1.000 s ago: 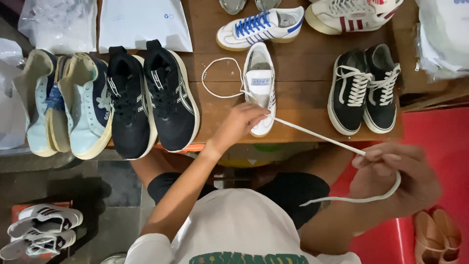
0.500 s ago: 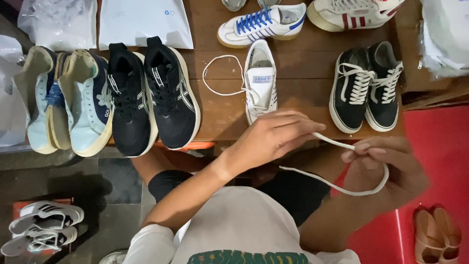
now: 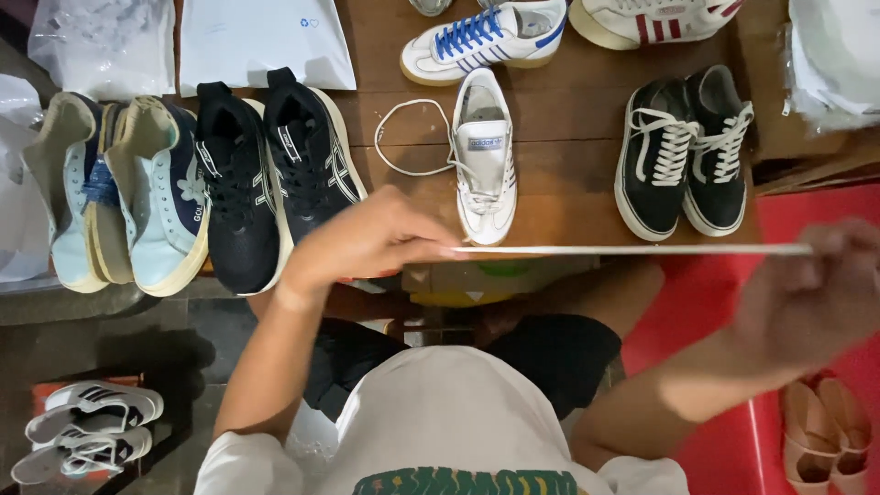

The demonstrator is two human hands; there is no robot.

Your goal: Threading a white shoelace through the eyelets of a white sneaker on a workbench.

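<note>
On the far left of the wooden table [image 3: 568,197] stand pale blue shoes [image 3: 137,192] and a pair of black trainers [image 3: 275,179], fully laced and untouched. Just right of them the left hand [image 3: 367,240] is closed in a pinch on one end of a white shoelace [image 3: 632,249], which runs taut and level across the front edge of the table to the right hand [image 3: 816,293]. Behind the lace sits the white sneaker [image 3: 484,156], toe toward the person; judging by how it lies, its lacing is only part done, with a few crossings near the toe, the upper eyelets bare, and a loose loop of lace [image 3: 408,137] lying on the wood to its left. The stretched lace passes just in front of the toe; whether it threads through this shoe or is a separate lace I cannot tell. Further right a pair of black shoes with white laces [image 3: 683,156] stands finished.

The right hand is badly blurred; it seems clenched on the lace end, but the fingers cannot be made out. The shoes along the top edge, a white one with blue laces [image 3: 481,41] among them, are cut off, as are the bags at the corners
</note>
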